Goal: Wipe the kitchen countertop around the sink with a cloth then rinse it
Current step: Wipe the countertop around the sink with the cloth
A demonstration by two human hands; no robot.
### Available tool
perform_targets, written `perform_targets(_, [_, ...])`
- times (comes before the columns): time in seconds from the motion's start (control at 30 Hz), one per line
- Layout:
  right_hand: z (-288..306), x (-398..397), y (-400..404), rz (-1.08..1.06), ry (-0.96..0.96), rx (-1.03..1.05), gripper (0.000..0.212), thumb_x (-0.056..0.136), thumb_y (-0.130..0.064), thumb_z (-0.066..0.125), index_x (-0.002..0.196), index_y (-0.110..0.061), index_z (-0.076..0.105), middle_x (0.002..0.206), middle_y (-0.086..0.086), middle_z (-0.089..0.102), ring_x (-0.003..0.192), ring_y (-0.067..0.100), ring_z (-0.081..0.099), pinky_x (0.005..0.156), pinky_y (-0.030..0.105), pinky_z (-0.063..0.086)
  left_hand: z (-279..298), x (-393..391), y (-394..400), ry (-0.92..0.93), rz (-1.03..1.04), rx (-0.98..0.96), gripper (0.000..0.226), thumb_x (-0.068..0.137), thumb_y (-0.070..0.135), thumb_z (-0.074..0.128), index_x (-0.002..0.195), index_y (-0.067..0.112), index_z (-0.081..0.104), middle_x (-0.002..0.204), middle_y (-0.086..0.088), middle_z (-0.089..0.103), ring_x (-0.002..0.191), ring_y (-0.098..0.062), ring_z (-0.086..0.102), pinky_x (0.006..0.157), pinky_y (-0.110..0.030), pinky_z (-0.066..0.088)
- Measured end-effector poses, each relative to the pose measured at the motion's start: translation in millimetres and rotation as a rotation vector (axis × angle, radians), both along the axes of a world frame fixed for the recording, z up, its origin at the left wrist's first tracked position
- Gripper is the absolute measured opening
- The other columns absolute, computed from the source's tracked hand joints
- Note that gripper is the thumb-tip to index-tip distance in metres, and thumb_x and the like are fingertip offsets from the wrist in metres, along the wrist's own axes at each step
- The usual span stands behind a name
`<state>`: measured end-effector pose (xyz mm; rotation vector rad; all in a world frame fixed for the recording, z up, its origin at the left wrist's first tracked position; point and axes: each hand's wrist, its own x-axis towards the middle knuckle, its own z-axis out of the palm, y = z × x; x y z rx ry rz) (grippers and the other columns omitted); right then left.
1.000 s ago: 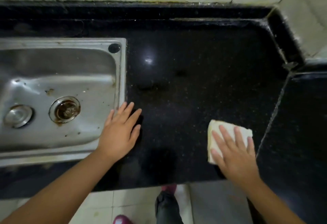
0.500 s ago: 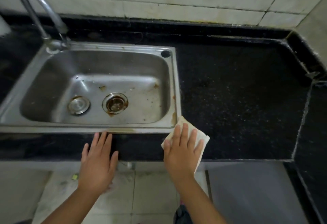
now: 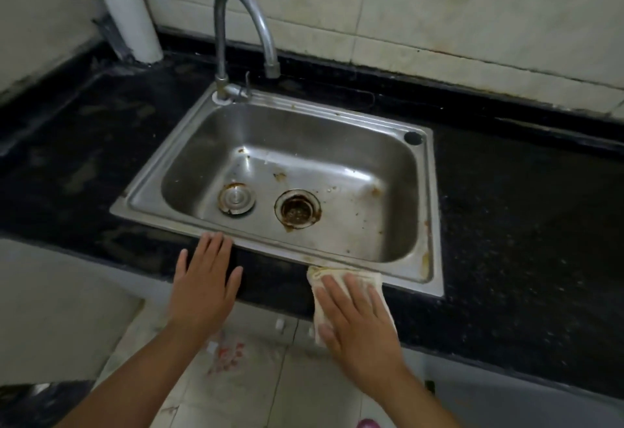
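Observation:
A stained white cloth (image 3: 341, 275) lies on the narrow front strip of the black countertop (image 3: 513, 225), just below the steel sink's (image 3: 430, 225) front rim. My right hand (image 3: 358, 323) presses flat on the cloth, fingers spread toward the sink. My left hand (image 3: 206, 284) rests flat on the counter's front edge, left of the cloth, fingertips touching the sink rim, holding nothing. The basin shows rust-brown stains, an open drain (image 3: 297, 213) and a loose plug (image 3: 236, 198).
A curved metal faucet (image 3: 243, 22) stands at the sink's back left. A white pipe (image 3: 130, 9) rises in the back left corner. Tiled walls back the counter. Smudges mark the counter left of the sink. Tiled floor lies below the front edge.
My right hand has slid the cloth left, from the counter right of the sink to the strip in front of it. My left hand moved left along the front edge. The view swung left.

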<state>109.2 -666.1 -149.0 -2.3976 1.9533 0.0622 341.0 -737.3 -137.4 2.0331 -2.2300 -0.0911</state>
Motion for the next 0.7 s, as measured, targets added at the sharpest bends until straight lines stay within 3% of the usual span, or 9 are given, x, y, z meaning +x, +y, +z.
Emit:
perform_targets(0.07, [-0.3,-31.5,12.9,0.036,0.039,-0.016,0.051,0.098,-0.044,0.005,0.135,-0.027,0.036,0.141,-0.009,0.047,0.136,0.018,0.026,0.110,0.035,0.008,-2.4,9.1,-0.2,0.032,-0.006,0.001,0.061,0.088,0.040,0.026,0.114,-0.004,0.059,0.120,-0.022,0.060,0.114,-0.038,0.055,0.089,-0.059,0.040])
perform_targets(0.17, [2.1,-80.9,30.2,0.010,0.070,-0.102,0.050,0.098,-0.047,0.007,0.144,-0.032,0.017,0.156,-0.013,0.008,0.145,0.011,-0.001,0.112,0.036,0.009,-2.3,12.6,-0.8,0.071,-0.030,0.004,0.064,0.084,0.042,0.029,0.118,-0.005,0.057,0.123,-0.022,0.058,0.117,-0.037,0.052,0.095,-0.056,0.035])
perform_targets(0.27, [5.1,-97.8,34.9,0.042,0.094,-0.112,0.053,0.099,-0.044,0.007,0.148,-0.027,-0.001,0.156,-0.012,-0.008,0.145,0.013,-0.006,0.114,0.036,0.005,-3.8,12.9,-1.7,0.106,-0.040,0.022,0.066,0.083,0.044,0.028,0.120,-0.003,0.056,0.125,-0.021,0.057,0.119,-0.035,0.051,0.099,-0.053,0.032])
perform_targets(0.47, [5.0,-61.6,4.2,0.267,0.091,-0.146,0.054,0.099,-0.041,0.009,0.149,-0.021,0.001,0.158,-0.005,-0.005,0.145,0.017,-0.006,0.115,0.035,0.003,-7.1,18.6,-3.7,0.106,-0.039,0.014,0.056,0.090,0.038,0.026,0.112,0.002,0.063,0.115,-0.013,0.065,0.109,-0.027,0.060,0.099,-0.043,0.031])
perform_targets(0.57, [7.5,-21.7,-29.5,0.412,0.090,-0.118,0.052,0.099,-0.043,0.009,0.145,-0.023,0.021,0.154,-0.002,0.020,0.145,0.017,-0.004,0.113,0.036,0.006,-4.9,25.6,-3.7,0.113,-0.057,0.019,0.062,0.098,0.040,0.009,0.117,0.007,0.058,0.119,-0.011,0.063,0.118,-0.022,0.045,0.098,-0.042,0.022])
perform_targets(0.63, [9.9,8.8,-51.0,0.473,0.085,-0.094,0.052,0.099,-0.044,0.007,0.137,-0.021,0.035,0.146,-0.003,0.039,0.143,0.020,0.010,0.112,0.036,0.007,-5.3,33.0,0.7,0.116,-0.010,0.011,0.058,0.097,0.042,0.004,0.124,0.012,0.046,0.124,-0.014,0.059,0.121,-0.022,0.035,0.099,-0.043,0.020])
perform_targets(0.7, [11.2,37.2,-67.2,0.507,0.073,-0.074,0.054,0.099,-0.044,0.005,0.134,-0.021,0.038,0.139,-0.002,0.049,0.135,0.021,0.026,0.111,0.035,0.006,-9.4,43.0,10.0,0.139,0.101,0.009,0.054,0.097,0.042,0.004,0.127,0.012,0.039,0.127,-0.017,0.056,0.123,-0.025,0.032,0.098,-0.044,0.020])
